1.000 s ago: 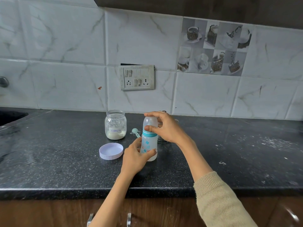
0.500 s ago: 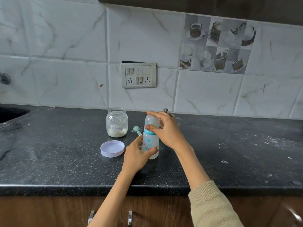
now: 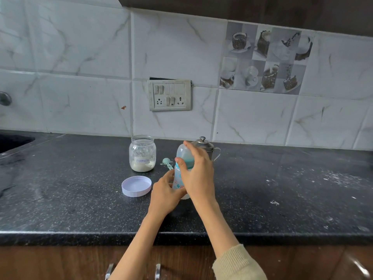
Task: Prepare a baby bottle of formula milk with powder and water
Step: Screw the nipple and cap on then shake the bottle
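Observation:
A baby bottle [image 3: 180, 174] with a teal collar and clear cap stands upright on the black counter [image 3: 262, 199]. My left hand [image 3: 164, 196] grips its lower body. My right hand [image 3: 196, 174] wraps round the collar and cap from the right, thumb on the teal ring. Behind, to the left, stands an open glass jar [image 3: 142, 153] labelled Formula with white powder at its bottom. A teal scoop [image 3: 168, 162] lies between jar and bottle. A steel lidded jug [image 3: 205, 148] stands behind the bottle, partly hidden by my right hand.
The jar's lilac lid [image 3: 136, 186] lies upside down left of my left hand. A sink edge [image 3: 14, 141] is at far left. White powder specks are scattered on the counter at right. A switchboard [image 3: 170, 95] sits on the tiled wall.
My right hand has turned round the bottle's collar, its fingers now further over the cap. My left hand keeps its hold on the bottle body. The view shifted slightly.

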A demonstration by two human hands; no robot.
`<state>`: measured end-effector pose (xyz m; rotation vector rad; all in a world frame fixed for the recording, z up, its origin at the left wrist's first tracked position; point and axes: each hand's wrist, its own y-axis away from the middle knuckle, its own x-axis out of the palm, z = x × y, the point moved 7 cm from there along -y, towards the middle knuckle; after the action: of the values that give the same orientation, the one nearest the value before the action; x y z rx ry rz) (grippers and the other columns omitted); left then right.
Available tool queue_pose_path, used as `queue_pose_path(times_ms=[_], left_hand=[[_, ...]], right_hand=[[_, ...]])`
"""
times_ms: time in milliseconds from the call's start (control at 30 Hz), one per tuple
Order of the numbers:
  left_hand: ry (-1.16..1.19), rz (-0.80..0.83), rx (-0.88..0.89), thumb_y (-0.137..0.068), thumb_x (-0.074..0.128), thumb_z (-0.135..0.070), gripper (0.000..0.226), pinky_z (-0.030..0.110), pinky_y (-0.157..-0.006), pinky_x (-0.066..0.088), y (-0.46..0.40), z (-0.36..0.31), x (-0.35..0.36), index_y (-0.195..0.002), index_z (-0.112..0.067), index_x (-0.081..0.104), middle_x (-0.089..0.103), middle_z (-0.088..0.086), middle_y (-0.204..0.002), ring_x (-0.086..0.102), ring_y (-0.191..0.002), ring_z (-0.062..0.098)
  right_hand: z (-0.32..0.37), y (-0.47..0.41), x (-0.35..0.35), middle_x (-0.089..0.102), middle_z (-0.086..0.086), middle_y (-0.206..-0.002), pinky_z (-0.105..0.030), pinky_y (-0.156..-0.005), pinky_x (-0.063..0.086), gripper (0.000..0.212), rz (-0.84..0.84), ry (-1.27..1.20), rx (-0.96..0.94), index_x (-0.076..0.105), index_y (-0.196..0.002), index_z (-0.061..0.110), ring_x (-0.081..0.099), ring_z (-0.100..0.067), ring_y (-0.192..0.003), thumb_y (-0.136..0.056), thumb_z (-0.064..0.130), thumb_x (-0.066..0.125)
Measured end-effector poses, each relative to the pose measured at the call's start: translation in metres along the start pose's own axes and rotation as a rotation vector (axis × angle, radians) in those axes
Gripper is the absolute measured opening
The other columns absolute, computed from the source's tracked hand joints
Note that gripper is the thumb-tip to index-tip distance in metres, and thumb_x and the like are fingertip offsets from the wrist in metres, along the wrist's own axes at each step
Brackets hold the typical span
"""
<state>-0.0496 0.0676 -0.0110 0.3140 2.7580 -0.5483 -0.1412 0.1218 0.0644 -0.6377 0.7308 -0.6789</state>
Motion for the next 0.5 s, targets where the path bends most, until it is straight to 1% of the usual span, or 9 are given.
queue_pose_path(times_ms=[33,100,200,233,300,400,433,500], left_hand=[[-0.003,-0.001,-0.005,-0.059,0.06,-0.042,0.046,0.029,-0.073,0.054,0.0,0.0,0.0,-0.104,-0.033,0.062,0.072,-0.012,-0.092,0.067,-0.081,0.003],[-0.009,-0.009,-0.003,-0.068,0.063,-0.032,0.035,0.03,-0.075,0.055,-0.001,0.001,-0.001,-0.102,-0.035,0.061,0.072,-0.012,-0.092,0.067,-0.082,0.004],[-0.012,-0.041,0.002,-0.078,0.062,-0.015,0.024,0.03,-0.073,0.054,-0.002,0.004,-0.003,-0.097,-0.031,0.063,0.073,-0.009,-0.085,0.067,-0.077,0.006],[-0.006,-0.043,0.001,-0.079,0.062,-0.013,0.025,0.028,-0.071,0.053,-0.002,0.005,-0.003,-0.096,-0.031,0.064,0.073,-0.009,-0.083,0.067,-0.076,0.005],[0.021,-0.035,0.0,-0.076,0.064,-0.012,0.032,0.022,-0.07,0.051,-0.002,0.006,-0.002,-0.102,-0.03,0.065,0.073,-0.01,-0.087,0.066,-0.078,0.002],[0.077,-0.03,0.015,-0.072,0.066,-0.003,0.041,0.008,-0.065,0.047,0.001,0.003,-0.002,-0.107,-0.023,0.063,0.07,-0.015,-0.091,0.065,-0.079,-0.008],[0.099,-0.023,0.021,-0.07,0.065,0.002,0.042,0.006,-0.064,0.047,0.003,0.002,-0.002,-0.106,-0.022,0.063,0.07,-0.015,-0.09,0.065,-0.077,-0.01],[0.147,0.013,0.043,-0.064,0.067,0.003,0.044,0.009,-0.067,0.048,0.004,0.001,-0.003,-0.102,-0.018,0.065,0.073,-0.009,-0.091,0.067,-0.078,-0.005]], right_hand=[[0.0,0.002,0.001,0.052,0.0,-0.132,-0.025,-0.094,0.044,0.046,-0.004,0.009,-0.012,0.051,-0.133,0.027,0.053,-0.014,-0.117,-0.089,0.03,0.062],[0.0,0.007,0.005,0.047,0.001,-0.136,-0.03,-0.09,0.05,0.052,0.016,0.062,-0.046,0.042,-0.137,0.032,0.056,-0.015,-0.114,-0.089,0.031,0.061],[-0.008,0.015,0.013,0.041,0.004,-0.139,-0.037,-0.086,0.053,0.076,0.137,0.104,-0.024,0.022,-0.142,0.044,0.058,-0.019,-0.111,-0.081,0.027,0.065],[-0.01,0.016,0.014,0.041,0.005,-0.14,-0.038,-0.086,0.052,0.082,0.173,0.103,-0.006,0.018,-0.142,0.047,0.058,-0.02,-0.111,-0.079,0.027,0.066],[-0.014,0.016,0.015,0.041,0.006,-0.14,-0.037,-0.085,0.052,0.09,0.216,0.107,0.008,0.013,-0.142,0.049,0.058,-0.021,-0.11,-0.076,0.026,0.069],[-0.018,0.015,0.018,0.048,0.003,-0.134,-0.039,-0.084,0.051,0.097,0.252,0.141,0.007,0.005,-0.14,0.052,0.06,-0.025,-0.107,-0.074,0.027,0.071],[-0.02,0.015,0.02,0.051,0.0,-0.13,-0.04,-0.083,0.052,0.098,0.261,0.154,0.009,0.0,-0.138,0.054,0.062,-0.027,-0.104,-0.075,0.027,0.071],[-0.022,0.016,0.021,0.056,-0.005,-0.121,-0.042,-0.081,0.053,0.102,0.273,0.158,0.0,-0.005,-0.136,0.058,0.063,-0.03,-0.099,-0.076,0.027,0.071]])
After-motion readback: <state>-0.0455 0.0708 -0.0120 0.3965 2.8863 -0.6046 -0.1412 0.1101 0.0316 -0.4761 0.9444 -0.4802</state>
